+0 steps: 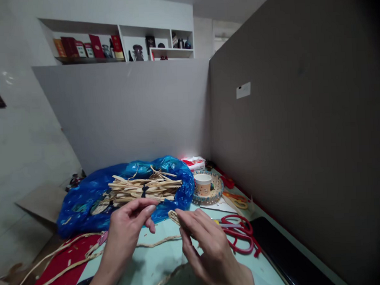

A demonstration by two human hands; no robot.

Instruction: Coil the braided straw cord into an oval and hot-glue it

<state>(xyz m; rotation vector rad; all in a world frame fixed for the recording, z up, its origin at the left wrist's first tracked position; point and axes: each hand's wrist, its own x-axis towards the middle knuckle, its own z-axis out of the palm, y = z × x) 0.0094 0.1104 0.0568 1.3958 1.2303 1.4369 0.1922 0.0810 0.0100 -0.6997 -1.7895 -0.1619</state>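
My right hand (210, 246) is closed on a small coil of braided straw (172, 216), whose rolled end sticks out past the thumb and fingertips. To its left, my left hand (130, 223) is in a pinch, thumb against index finger; anything between them is too small to make out. A gap separates the two hands. A long straw braid (158, 242) runs over the table behind my hands and loops off to the left. Beyond my left hand, a tied bundle of dry straw strips (144, 188) rests on a blue plastic bag (82, 206).
Red-handled scissors (240, 237) lie right of my right hand, near a black flat object (286, 256). Behind them are orange-handled scissors (238, 200) and a paper cup (203, 185) in a woven tray (218, 194). Grey panels (138, 115) enclose the back and right.
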